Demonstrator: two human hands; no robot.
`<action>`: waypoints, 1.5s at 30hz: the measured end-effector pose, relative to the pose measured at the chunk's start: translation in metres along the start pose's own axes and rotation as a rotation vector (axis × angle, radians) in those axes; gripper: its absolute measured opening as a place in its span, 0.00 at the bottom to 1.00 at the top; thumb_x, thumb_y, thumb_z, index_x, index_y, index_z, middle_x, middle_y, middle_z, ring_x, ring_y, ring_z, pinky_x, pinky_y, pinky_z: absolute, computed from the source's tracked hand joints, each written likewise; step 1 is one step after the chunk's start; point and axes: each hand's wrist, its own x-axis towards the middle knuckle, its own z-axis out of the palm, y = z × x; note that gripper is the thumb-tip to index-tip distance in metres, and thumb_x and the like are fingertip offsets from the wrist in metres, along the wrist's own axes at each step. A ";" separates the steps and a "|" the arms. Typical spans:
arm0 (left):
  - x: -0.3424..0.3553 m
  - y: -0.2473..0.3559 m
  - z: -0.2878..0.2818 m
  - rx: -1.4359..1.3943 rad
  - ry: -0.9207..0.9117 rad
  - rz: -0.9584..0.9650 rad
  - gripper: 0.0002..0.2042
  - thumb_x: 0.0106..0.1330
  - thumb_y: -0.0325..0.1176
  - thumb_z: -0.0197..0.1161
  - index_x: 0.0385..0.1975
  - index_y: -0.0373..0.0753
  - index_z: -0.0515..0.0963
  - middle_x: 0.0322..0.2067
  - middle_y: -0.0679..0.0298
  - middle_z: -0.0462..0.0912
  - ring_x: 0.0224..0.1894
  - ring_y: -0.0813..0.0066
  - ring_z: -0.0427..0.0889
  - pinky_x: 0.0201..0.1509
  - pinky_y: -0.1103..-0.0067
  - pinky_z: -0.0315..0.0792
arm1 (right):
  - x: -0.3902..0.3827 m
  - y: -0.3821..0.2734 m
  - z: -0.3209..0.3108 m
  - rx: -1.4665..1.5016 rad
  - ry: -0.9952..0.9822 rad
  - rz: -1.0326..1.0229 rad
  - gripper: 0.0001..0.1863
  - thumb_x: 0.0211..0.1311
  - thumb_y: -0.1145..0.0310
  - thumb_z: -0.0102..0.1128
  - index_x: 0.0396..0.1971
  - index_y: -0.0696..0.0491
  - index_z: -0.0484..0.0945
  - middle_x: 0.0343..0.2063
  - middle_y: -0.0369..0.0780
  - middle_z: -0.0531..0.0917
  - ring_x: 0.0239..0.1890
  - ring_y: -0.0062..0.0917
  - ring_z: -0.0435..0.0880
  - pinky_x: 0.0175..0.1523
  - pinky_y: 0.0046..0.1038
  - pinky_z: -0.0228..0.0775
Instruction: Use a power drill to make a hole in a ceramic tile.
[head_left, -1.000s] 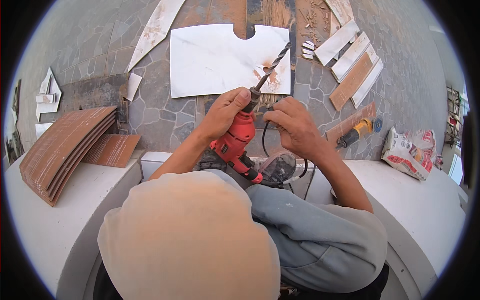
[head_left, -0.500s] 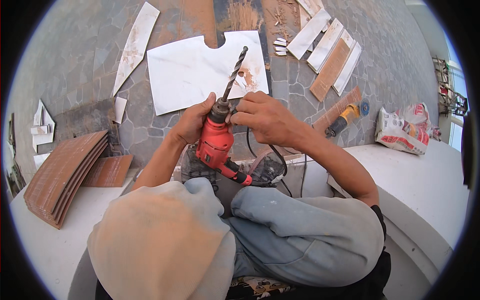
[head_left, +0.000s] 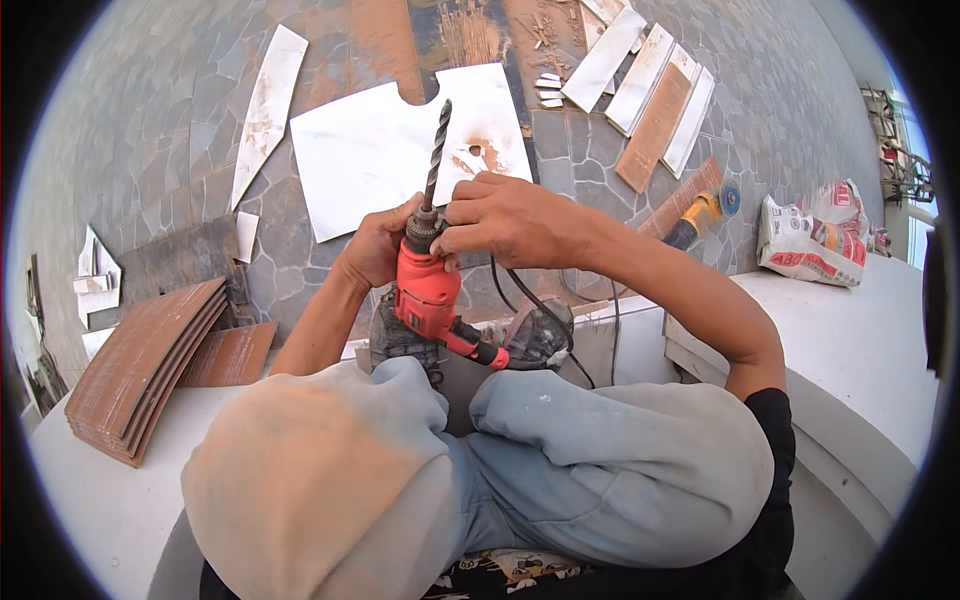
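A red corded power drill (head_left: 428,285) stands tilted upward between my knees, its long twist bit (head_left: 438,155) pointing away from me. My left hand (head_left: 378,245) is closed around the drill's front end, thumb beside the toothed metal chuck (head_left: 425,226). Pressed against the chuck's right side, the fingers of my right hand (head_left: 495,222) pinch a small dark metal piece, mostly hidden by them. Beyond the bit lies a white marble-look tile (head_left: 350,150) with a notch in its far edge and a small dusty hole on its right.
Brown-backed tiles (head_left: 140,370) are stacked at left. White tile strips (head_left: 268,110) lie on the stone floor. To the right are a yellow angle grinder (head_left: 700,215) and a white-and-red bag (head_left: 815,235) on a ledge. A black cord (head_left: 560,325) loops beside the drill.
The drill has swung more upright, its bit tip shifting left in view. My right elbow has moved outward to the right. Both hands stay at the chuck end.
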 end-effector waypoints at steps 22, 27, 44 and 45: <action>-0.017 -0.010 0.045 0.783 0.593 0.219 0.23 0.79 0.43 0.35 0.39 0.34 0.77 0.33 0.64 0.83 0.35 0.79 0.78 0.45 0.78 0.73 | 0.001 -0.002 0.015 -0.093 0.060 -0.165 0.08 0.48 0.69 0.61 0.27 0.48 0.70 0.24 0.36 0.71 0.31 0.32 0.75 0.38 0.36 0.66; -0.022 -0.020 0.022 0.526 0.514 0.256 0.25 0.78 0.44 0.35 0.33 0.34 0.78 0.29 0.66 0.80 0.31 0.80 0.75 0.39 0.80 0.70 | 0.007 -0.007 0.024 -0.099 0.154 -0.210 0.10 0.43 0.68 0.62 0.26 0.47 0.69 0.20 0.34 0.68 0.25 0.30 0.74 0.31 0.34 0.63; -0.014 -0.025 0.033 0.212 0.310 0.451 0.23 0.79 0.51 0.44 0.43 0.34 0.73 0.34 0.65 0.79 0.37 0.81 0.77 0.47 0.80 0.72 | -0.008 -0.034 0.047 0.408 0.484 0.297 0.12 0.53 0.80 0.57 0.35 0.48 0.79 0.26 0.37 0.78 0.33 0.35 0.75 0.41 0.34 0.67; -0.017 -0.026 0.030 0.208 0.308 0.451 0.23 0.79 0.51 0.44 0.43 0.34 0.73 0.34 0.65 0.79 0.37 0.81 0.77 0.47 0.80 0.72 | -0.011 -0.034 0.040 0.476 0.472 0.324 0.12 0.51 0.81 0.58 0.35 0.49 0.79 0.27 0.36 0.77 0.36 0.33 0.75 0.43 0.33 0.66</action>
